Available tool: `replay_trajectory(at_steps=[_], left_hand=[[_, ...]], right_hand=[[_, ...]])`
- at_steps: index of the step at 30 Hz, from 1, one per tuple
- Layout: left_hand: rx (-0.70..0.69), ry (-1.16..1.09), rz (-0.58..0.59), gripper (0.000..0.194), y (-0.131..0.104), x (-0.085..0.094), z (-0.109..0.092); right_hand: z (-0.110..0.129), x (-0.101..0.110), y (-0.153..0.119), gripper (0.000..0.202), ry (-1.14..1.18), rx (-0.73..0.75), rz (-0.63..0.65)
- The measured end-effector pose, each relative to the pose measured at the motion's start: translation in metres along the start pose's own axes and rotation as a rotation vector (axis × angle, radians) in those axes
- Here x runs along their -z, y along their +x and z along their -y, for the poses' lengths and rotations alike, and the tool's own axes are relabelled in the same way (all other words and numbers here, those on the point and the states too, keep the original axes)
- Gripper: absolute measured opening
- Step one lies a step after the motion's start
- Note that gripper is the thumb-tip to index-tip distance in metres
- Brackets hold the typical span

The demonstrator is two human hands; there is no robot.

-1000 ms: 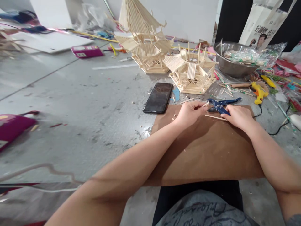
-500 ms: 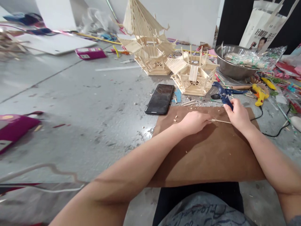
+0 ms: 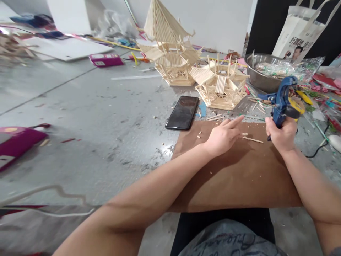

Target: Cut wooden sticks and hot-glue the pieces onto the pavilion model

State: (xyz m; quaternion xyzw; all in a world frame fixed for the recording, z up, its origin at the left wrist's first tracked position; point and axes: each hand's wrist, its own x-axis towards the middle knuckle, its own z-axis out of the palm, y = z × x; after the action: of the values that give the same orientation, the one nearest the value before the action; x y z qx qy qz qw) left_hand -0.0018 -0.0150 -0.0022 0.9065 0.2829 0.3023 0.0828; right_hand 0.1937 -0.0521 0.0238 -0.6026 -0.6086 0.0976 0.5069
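Observation:
My right hand [image 3: 283,135] is wrapped round the handle of a blue pipe cutter [image 3: 279,101], raised above the board's far right corner with its curved jaw upward. My left hand [image 3: 223,137] is open over the brown board [image 3: 239,181], index finger stretched out. Just beyond its fingers lie a thin wooden stick [image 3: 253,139] and a short cut piece [image 3: 243,134]; whether the fingertips touch them I cannot tell. A few small offcuts [image 3: 199,134] are scattered left of this hand.
Behind the board stand a low wooden stick frame [image 3: 221,87] and a tall stick pagoda [image 3: 173,53]. A black phone [image 3: 182,113] lies at the board's far left corner. At the right are a steel bowl [image 3: 263,76], a yellow glue gun [image 3: 297,105] and mixed scraps.
My right hand has lifted the pipe cutter up and to the right, away from the stick. My left hand's fingers have spread, and the stick lies on the board.

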Motion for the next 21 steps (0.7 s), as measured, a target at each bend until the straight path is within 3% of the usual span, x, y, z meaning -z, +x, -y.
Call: replay_trajectory(at_steps=[4,9,12,14,18,19,21], left_hand=[[-0.036,-0.12,-0.105,0.023,0.003,-0.001,0.004],[-0.049,-0.39,-0.04,0.023,0.003,0.001,0.0],[-0.072,-0.406,-0.014,0.023,-0.001,0.003,-0.008],[-0.077,-0.335,-0.078,0.023,-0.003,0.006,-0.011],[0.058,-0.096,-0.375,0.017,-0.002,0.012,-0.01],[0.092,-0.078,-0.411,0.017,-0.001,0.012,-0.008],[0.113,-0.131,-0.37,0.019,0.002,0.011,-0.004]], right_hand=[[0.007,0.001,-0.007,0.023,0.327,-0.054,0.119],[0.005,-0.006,-0.006,0.013,0.521,-0.121,0.196],[0.003,-0.01,-0.003,0.018,0.558,-0.151,0.238],[0.003,-0.01,-0.001,0.024,0.586,-0.168,0.26],[0.002,-0.007,0.003,0.035,0.579,-0.17,0.254],[0.002,-0.007,0.003,0.037,0.55,-0.161,0.265],[0.003,-0.007,0.004,0.039,0.481,-0.152,0.287]])
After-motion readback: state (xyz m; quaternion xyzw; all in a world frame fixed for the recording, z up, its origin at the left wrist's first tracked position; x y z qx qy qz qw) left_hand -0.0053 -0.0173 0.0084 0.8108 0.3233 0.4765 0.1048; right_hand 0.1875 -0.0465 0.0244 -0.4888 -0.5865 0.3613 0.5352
